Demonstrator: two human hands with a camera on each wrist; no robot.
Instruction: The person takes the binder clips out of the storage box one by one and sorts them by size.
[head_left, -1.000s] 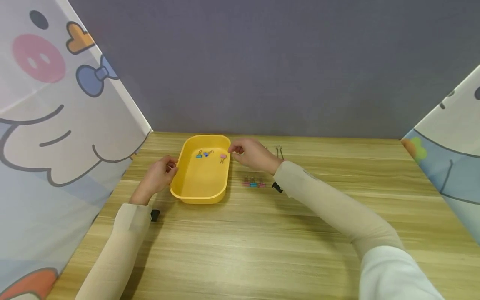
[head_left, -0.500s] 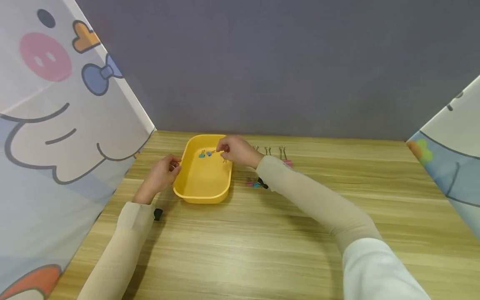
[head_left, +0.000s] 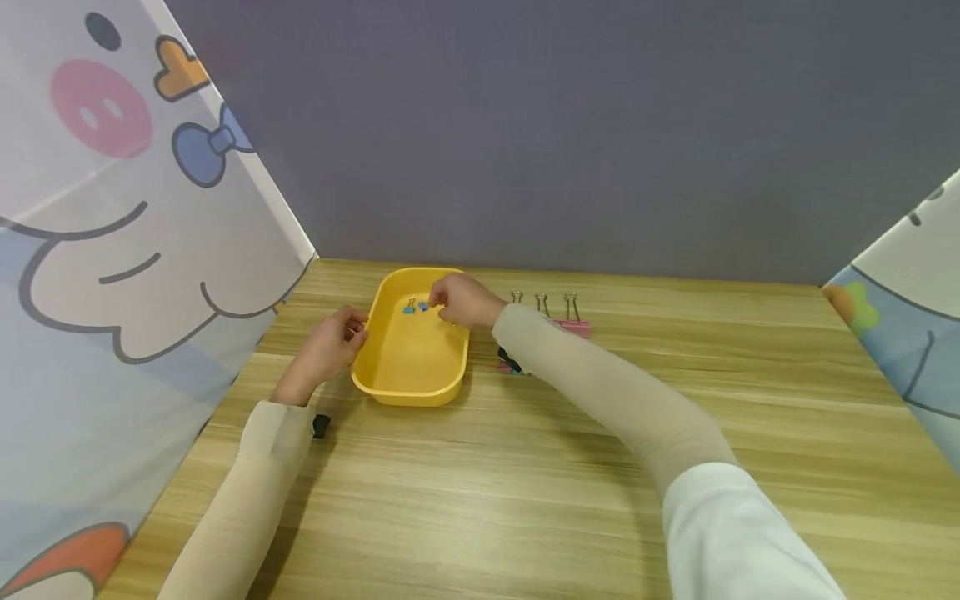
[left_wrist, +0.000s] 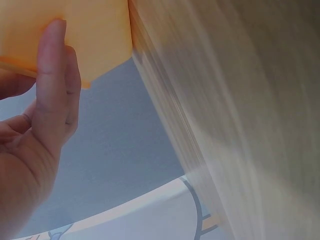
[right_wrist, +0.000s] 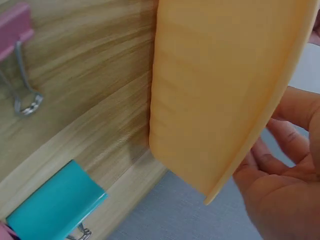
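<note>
My left hand (head_left: 330,346) grips the left rim of a yellow plastic tray (head_left: 408,393); in the left wrist view its fingers lie against the tray's outer wall. Over the tray's right side reaches my right hand (head_left: 463,302), thumb and index finger apart, the fingertips right at a small blue binder clip (head_left: 423,307). A small teal binder clip (head_left: 408,310) lies to the left of that one on the tray floor. Beneath the right hand, a pink binder clip is almost wholly hidden. In the right wrist view the tray wall covers the fingertips of the right hand (right_wrist: 285,175).
Right of the tray, larger binder clips stand in a row on the wooden table, among them a pink clip (head_left: 574,328) and a teal clip (right_wrist: 57,202). Small clips (head_left: 512,369) in front are partly covered by the right wrist's black device. A grey wall (head_left: 562,167) rises behind.
My right hand has moved left from the tray's right rim to over the clips inside, covering the pink one. The left hand keeps its grip on the rim. The head view has shifted slightly.
</note>
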